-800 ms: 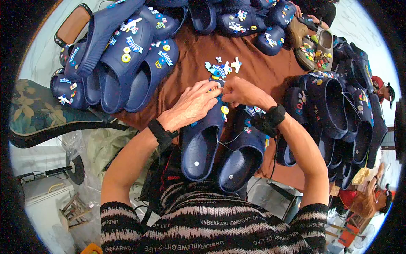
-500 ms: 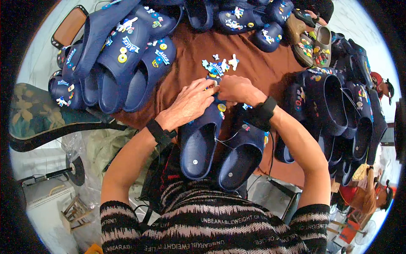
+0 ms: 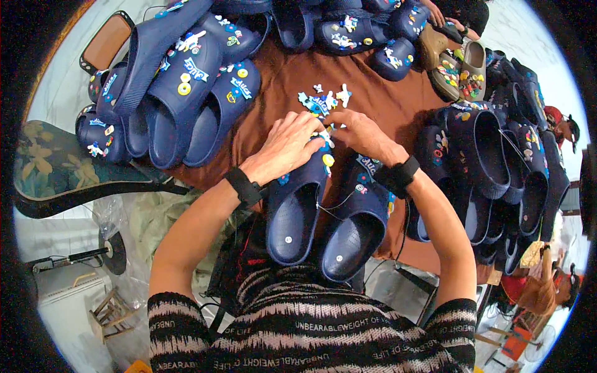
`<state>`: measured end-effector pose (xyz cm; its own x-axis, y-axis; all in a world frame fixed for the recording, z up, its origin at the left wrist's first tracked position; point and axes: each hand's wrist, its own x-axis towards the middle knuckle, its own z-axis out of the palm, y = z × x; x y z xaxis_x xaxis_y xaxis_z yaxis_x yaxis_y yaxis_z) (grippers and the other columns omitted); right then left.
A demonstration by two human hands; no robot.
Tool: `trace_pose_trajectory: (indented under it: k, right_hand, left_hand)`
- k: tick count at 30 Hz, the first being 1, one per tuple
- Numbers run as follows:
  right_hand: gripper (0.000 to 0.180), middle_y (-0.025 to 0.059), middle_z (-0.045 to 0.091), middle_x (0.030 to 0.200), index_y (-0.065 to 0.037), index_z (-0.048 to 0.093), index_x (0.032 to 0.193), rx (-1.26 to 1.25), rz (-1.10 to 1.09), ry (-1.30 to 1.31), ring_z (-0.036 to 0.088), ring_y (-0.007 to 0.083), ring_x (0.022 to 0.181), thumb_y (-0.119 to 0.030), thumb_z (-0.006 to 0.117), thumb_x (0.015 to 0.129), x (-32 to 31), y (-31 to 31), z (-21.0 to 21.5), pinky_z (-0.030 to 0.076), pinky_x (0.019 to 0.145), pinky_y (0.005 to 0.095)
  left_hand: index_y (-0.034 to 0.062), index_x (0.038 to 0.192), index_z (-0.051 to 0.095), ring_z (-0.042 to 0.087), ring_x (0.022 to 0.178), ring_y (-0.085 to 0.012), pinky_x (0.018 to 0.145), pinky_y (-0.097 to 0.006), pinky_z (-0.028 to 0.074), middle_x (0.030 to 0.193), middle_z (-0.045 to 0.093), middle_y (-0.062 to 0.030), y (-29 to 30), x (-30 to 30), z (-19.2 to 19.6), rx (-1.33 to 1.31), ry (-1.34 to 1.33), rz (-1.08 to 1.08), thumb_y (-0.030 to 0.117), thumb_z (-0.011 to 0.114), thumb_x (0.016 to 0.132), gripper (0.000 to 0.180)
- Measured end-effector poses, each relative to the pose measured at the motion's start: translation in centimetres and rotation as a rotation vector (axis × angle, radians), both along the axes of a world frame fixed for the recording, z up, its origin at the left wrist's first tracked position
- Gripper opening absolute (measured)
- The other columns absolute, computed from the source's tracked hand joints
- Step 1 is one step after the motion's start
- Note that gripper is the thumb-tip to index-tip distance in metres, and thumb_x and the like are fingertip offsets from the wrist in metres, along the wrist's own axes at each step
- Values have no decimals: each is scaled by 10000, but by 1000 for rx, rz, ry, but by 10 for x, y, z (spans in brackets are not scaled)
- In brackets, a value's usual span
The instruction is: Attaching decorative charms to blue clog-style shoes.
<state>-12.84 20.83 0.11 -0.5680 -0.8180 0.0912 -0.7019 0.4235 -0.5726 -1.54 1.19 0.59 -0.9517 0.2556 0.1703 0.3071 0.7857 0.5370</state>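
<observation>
A navy clog [image 3: 291, 214] lies before me, its toe pointing away. My left hand [image 3: 287, 146] is closed over its upper near the toe and hides much of it. White and yellow charms show beside those fingers. My right hand [image 3: 362, 135] is just right of the toe, bent, with thumb and index finger apart; nothing held shows between them. A small pile of loose charms [image 3: 320, 102], blue and white, lies on the cloth beyond the fingertips. A second navy clog [image 3: 354, 239], trimmed with charms, sits to the right, joined to the first by a thin loop.
Brown cloth [image 3: 283, 74] covers the table. Charm-trimmed navy clogs are heaped at the left [image 3: 180, 93], along the back and at the right [image 3: 488, 155]. Beige clogs [image 3: 474, 68] stand at the back right, near another person's hands [image 3: 433, 12]. A patterned chair [image 3: 74, 161] is at the left.
My right hand has drawn slightly away from the clog's toe, its bunched fingers loosening and parting. The left hand stays on the upper, and more of the charms between the hands shows.
</observation>
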Motion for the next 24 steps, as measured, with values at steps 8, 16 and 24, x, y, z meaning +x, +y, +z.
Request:
trace_pose_trajectory:
  k: [8,16,24]
  right_hand:
    - [168,204,697,930,-51,693,962,112,-44,144,679,394,920,-180,612,891,13,-8,10,535,789,506]
    - [166,215,699,837,-53,692,921,191,-75,96,686,421,817,-179,587,896,14,-6,11,538,710,532]
    - [251,229,706,885,-45,704,937,247,-133,67,689,417,860,-267,587,928,22,-3,8,534,743,531]
  left_hand:
    - [102,1134,577,505,1149,-322,937,-455,412,1176,557,-105,-1,-3,-12,-16,83,48,269,655,908,292]
    - [105,1151,564,497,1178,-326,957,-456,400,1183,558,-109,1,-3,-12,-13,69,48,262,652,907,303]
    - [104,1176,567,499,1195,-328,975,-463,398,1201,560,-109,3,-2,-13,-12,84,75,257,652,907,322]
